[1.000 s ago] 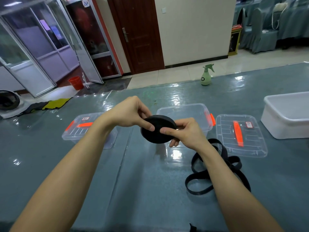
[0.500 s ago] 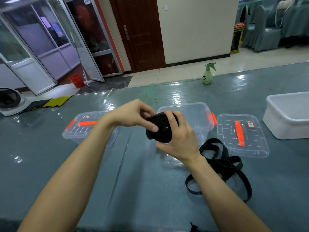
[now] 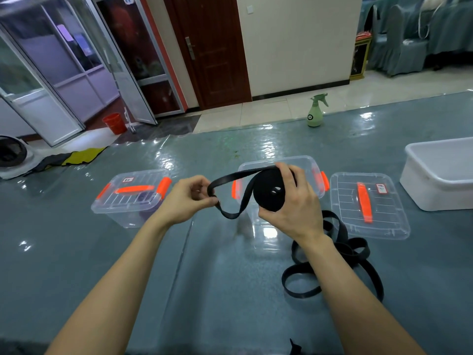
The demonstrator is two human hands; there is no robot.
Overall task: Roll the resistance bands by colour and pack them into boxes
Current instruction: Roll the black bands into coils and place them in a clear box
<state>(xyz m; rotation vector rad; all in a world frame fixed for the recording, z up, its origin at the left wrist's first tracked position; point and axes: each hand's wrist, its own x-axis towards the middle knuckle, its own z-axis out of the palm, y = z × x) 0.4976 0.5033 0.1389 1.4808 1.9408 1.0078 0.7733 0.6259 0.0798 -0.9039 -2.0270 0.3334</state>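
1. Right hand (image 3: 294, 208) curled round the black band roll (image 3: 268, 190), thumb low and fingers over the top. Roll is held in the air directly in front of the open clear box (image 3: 266, 161).
2. Left hand (image 3: 189, 198), left of that box, pinches the loose tail (image 3: 230, 179) coming off the roll. Tail sags in a loop between the hands.
3. Loose black bands (image 3: 341, 230) heaped near-right of the box, partly behind the right forearm.
4. Box interior mostly hidden by roll and hand. Contents unreadable.

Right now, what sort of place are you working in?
Probably a banquet or function hall: cloth-covered chairs stand at the far right, the long table is covered in glossy clear plastic, and glass doors open off the tiled floor.
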